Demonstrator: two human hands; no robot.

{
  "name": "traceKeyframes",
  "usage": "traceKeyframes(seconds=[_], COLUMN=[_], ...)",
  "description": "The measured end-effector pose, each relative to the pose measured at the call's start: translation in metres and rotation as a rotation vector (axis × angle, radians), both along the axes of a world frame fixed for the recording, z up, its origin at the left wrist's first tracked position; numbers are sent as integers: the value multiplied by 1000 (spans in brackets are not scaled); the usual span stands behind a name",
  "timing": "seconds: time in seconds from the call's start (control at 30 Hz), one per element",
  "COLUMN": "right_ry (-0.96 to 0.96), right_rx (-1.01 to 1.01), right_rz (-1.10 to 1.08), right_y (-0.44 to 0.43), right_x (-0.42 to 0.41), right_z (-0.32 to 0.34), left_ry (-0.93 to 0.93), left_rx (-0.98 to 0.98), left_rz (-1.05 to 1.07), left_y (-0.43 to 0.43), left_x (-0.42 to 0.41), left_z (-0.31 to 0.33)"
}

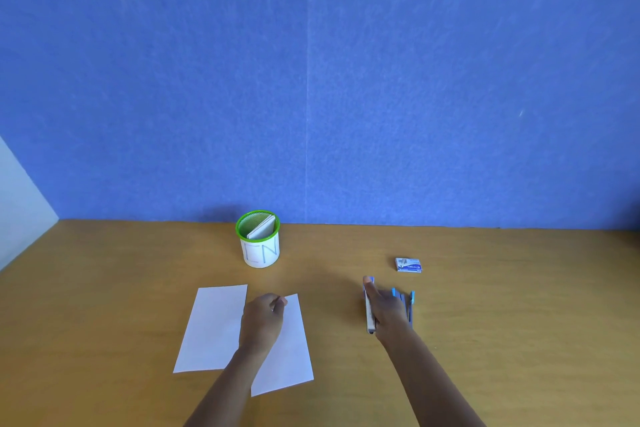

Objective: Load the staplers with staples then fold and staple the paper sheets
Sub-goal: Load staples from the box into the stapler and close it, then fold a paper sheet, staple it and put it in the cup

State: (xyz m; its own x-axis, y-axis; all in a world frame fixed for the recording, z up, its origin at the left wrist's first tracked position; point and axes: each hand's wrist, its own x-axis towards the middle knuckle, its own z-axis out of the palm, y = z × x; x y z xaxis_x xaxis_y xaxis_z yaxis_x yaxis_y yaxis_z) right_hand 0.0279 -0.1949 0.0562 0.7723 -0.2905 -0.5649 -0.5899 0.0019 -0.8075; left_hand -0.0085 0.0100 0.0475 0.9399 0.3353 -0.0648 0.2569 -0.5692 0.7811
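Two white paper sheets lie side by side on the wooden desk, one on the left [211, 329] and one on the right [287, 354]. My left hand [261, 321] rests over the seam between them with curled fingers at the right sheet's top edge. My right hand [384, 308] lies on top of the blue staplers: one [369, 315] shows at its left side, another [410, 305] at its right. The fingers reach along the left stapler. A small box of staples [408, 264] sits beyond the staplers.
A green-rimmed mesh cup [259, 243] with a white label holds folded papers at the back of the desk [485, 288]. A blue partition wall [311, 80] stands right behind it. A white panel [17, 198] borders the left side.
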Motion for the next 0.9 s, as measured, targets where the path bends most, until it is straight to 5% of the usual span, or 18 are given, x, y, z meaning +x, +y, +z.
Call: traceKeyframes(seconds=[0.53,0.9], right_ry=[-57,-71], right_rx=[-382,-406], right_rz=[-40,-74], right_y=[-5,1], right_x=[15,9], right_z=[-14,-12], left_ry=[-29,-25], left_rx=[-1,-28], left_rz=[-42,-44], left_y=[-4,-2], left_x=[3,1], left_z=[0,-2])
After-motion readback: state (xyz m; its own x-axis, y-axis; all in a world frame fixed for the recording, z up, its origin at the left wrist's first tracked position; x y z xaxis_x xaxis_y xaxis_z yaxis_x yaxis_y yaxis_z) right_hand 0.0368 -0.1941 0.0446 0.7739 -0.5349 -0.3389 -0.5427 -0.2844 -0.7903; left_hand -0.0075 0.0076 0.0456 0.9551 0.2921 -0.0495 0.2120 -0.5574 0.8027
